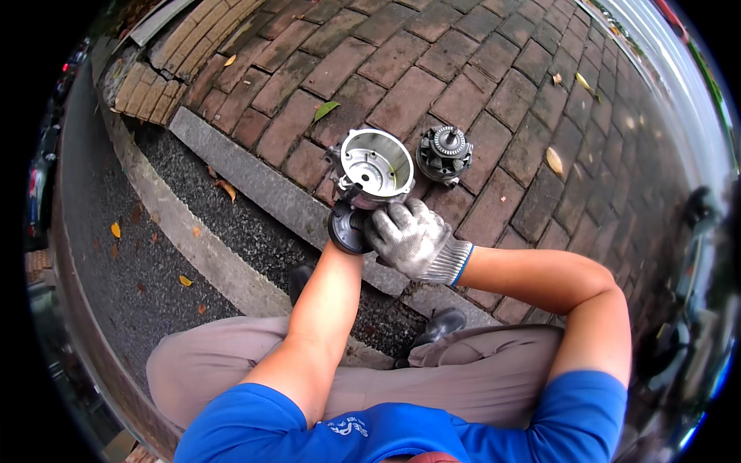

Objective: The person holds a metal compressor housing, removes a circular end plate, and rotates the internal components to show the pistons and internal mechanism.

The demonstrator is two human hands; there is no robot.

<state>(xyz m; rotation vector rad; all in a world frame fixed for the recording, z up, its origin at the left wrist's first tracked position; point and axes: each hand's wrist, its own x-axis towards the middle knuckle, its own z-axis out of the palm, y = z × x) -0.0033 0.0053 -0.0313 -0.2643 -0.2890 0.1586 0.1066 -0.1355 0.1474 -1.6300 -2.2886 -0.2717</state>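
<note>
A round silver metal housing (pixel 378 163), open at the top, shows its bare inner wall and floor with holes. Below it and touching it in the picture is a black round part (pixel 349 229) with a recessed middle. My right hand (pixel 409 241), in a dirty grey-white knit glove, has its fingers curled against the right side of this black part. My left forearm runs up to the black part, which hides the left hand and its fingers. Just right of the housing, a motor-like metal assembly (pixel 445 154) with a toothed ring and central shaft stands on the bricks.
Red-brown brick paving (pixel 494 162) spreads ahead, with a grey stone kerb (pixel 255 181) along its left side. A green leaf (pixel 326 110) and several dry leaves are scattered about. Broken tan edging (pixel 150 92) is at the upper left. My dark shoes (pixel 441 326) are near the kerb.
</note>
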